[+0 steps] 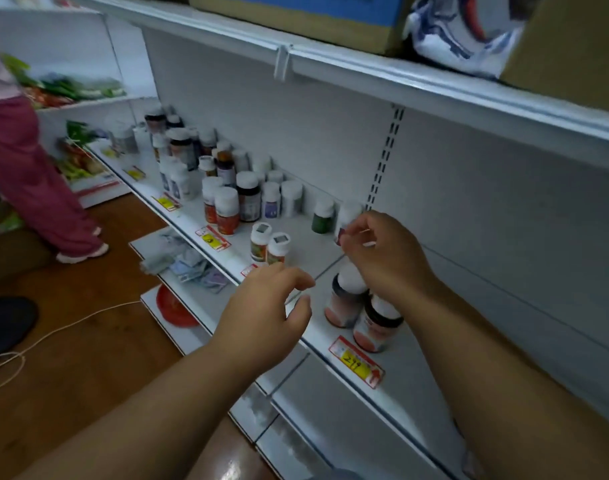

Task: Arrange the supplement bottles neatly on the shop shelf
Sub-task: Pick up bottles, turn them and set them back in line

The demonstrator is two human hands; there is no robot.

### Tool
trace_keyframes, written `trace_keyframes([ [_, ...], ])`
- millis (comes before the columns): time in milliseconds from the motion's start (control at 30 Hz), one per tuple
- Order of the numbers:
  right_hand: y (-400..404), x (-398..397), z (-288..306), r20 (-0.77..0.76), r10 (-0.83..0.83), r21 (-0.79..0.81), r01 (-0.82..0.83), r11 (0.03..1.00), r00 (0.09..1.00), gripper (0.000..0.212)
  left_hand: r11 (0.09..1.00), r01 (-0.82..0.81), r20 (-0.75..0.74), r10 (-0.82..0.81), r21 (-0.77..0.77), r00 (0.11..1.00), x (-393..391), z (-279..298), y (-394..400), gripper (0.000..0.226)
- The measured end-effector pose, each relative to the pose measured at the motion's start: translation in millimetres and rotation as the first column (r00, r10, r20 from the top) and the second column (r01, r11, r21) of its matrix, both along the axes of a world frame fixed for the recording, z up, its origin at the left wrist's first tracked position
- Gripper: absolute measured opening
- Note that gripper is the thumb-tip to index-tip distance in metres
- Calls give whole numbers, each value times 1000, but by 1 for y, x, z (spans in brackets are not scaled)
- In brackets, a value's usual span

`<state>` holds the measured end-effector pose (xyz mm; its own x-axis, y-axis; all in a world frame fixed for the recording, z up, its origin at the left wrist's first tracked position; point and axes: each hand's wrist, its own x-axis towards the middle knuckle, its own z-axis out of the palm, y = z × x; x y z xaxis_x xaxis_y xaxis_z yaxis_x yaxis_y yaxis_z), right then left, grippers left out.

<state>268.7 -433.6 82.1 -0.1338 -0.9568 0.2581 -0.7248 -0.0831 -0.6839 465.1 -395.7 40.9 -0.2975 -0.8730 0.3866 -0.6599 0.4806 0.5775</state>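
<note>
A person's two bare hands hover over a white metal shop shelf (pixel 417 382) stocked with white-capped supplement bottles (pixel 227 188). The right hand (pixel 382 258) hangs above two dark, white-lidded jars with red-and-white labels (pixel 362 306) standing near the shelf's front edge, its fingers loosely curled and thumb close to forefinger; the blur leaves it unclear whether they pinch anything. The left hand (pixel 265 306) floats just off the front edge, fingers relaxed and gently bent, holding nothing. Beyond it a pair of small white bottles with orange-and-green labels (pixel 268 245) stand touching near the front edge, while a green bottle (pixel 323 216) sits against the back wall. The remaining bottles crowd the shelf's far left stretch in uneven clusters. Red-and-yellow price tags (pixel 356 365) line the front rail. On the shelf above sit a cardboard box with a blue panel (pixel 296 12) and a white-and-blue bag (pixel 462 32). At far left, another person in pink trousers (pixel 29 174) stands on the wooden floor (pixel 88 341).
</note>
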Motion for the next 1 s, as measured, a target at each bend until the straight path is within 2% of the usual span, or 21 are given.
trace_keyframes([
  [133, -85, 2, -7, -194, -41, 82, 58, 995, 980, 30, 1000, -19, -13, 18, -20, 1000, 19, 1, -54, 17],
  [267, -153, -6, -28, -407, -94, 289, 226, 930, 909, 52, 996, 89, 10, -89, -3, 996, 36, -8, -104, 16],
  [400, -190, -6, -50, -532, -199, 237, 370, 898, 823, 33, 970, 242, 57, -242, 4, 969, 50, -9, -167, 20],
  [500, -204, 1, -58, -569, -292, 205, 477, 855, 769, 35, 929, 370, 55, -369, -2, 928, 59, -8, -202, 26],
  [633, -189, 9, -61, -441, -419, 86, 502, 861, 794, 20, 876, 474, 10, -475, -94, 880, 65, -15, -232, 23],
  [767, -151, 40, -37, -173, -519, -80, 513, 855, 837, 19, 837, 541, -81, -535, 81, 841, 65, -17, -252, 34],
  [867, -128, 72, -9, -12, -488, -206, 476, 855, 873, 13, 835, 533, -154, -514, 132, 844, 62, -17, -258, 46],
  [933, -119, 92, 5, 70, -436, -209, 441, 873, 897, 9, 815, 546, -188, -516, 193, 836, 62, -13, -257, 56],
  [1000, -116, 110, 12, 141, -392, -166, 412, 896, 909, 5, 756, 599, -236, -552, 264, 800, 66, -8, -249, 54],
])
